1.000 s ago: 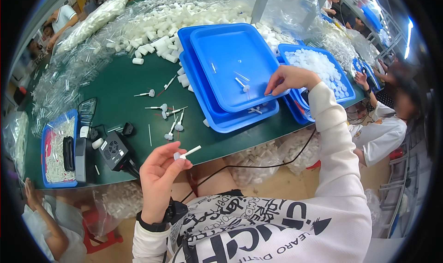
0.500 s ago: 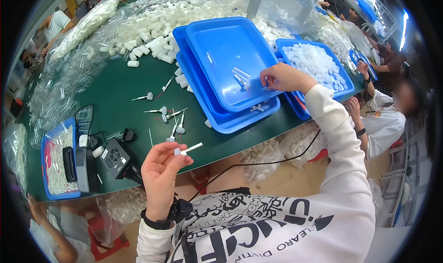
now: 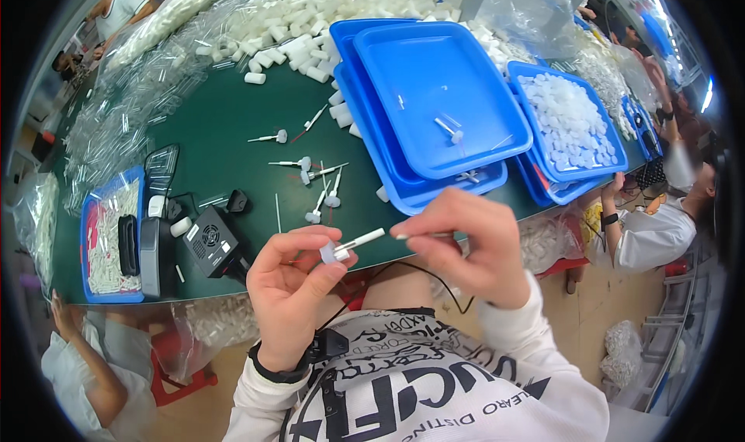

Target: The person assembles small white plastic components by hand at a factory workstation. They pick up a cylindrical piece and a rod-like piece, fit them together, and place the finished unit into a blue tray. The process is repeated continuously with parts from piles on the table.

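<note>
right hand (image 3: 466, 244) back from the blue tray (image 3: 442, 93) — pinching a thin stick, left hand (image 3: 299, 275) still gripping white plug (image 3: 341, 249)

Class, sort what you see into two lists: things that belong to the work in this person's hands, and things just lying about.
In the work:
- left hand holding a small white capped piece
- right hand pinching a thin stick
- finished pieces on the green table
- stacked blue trays

Lying about:
- black box
- side tray of white parts
</note>
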### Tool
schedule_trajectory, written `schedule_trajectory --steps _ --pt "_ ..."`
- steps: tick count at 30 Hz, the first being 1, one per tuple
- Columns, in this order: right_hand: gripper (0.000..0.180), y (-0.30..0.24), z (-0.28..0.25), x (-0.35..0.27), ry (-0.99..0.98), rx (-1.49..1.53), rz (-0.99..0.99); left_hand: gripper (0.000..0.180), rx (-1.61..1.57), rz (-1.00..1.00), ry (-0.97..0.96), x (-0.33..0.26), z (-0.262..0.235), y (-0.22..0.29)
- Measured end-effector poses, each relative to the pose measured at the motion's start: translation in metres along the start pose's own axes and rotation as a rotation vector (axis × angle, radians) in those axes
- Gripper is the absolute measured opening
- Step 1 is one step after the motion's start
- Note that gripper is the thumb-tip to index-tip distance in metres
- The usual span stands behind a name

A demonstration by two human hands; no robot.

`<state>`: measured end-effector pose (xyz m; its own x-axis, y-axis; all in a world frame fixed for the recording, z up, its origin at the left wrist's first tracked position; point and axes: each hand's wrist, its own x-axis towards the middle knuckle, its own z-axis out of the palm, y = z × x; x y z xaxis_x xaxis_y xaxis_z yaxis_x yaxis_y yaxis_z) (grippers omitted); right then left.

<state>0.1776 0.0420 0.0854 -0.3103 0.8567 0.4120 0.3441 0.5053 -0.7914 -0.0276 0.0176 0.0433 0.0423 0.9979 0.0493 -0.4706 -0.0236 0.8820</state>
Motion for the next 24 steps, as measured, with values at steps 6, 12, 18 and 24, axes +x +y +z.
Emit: schedule_trajectory --steps 6,12,18,24 --pt "0.023 0.008 0.019 -0.014 0.199 0.108 0.035 0.028 -0.022 0.046 -0.069 -0.007 -0.006 0.009" --pt "0.024 0.016 0.024 -0.017 0.101 0.052 -0.042 0.026 0.137 0.018 -0.069 -0.008 0.0 0.005" --pt "0.025 0.019 0.018 -0.02 0.167 0.032 0.017 0.03 0.123 0.062 -0.084 -0.005 -0.005 0.0" --pt "0.024 0.019 0.027 -0.02 0.154 0.057 -0.014 0.028 0.156 0.087 -0.068 -0.005 -0.004 -0.003"
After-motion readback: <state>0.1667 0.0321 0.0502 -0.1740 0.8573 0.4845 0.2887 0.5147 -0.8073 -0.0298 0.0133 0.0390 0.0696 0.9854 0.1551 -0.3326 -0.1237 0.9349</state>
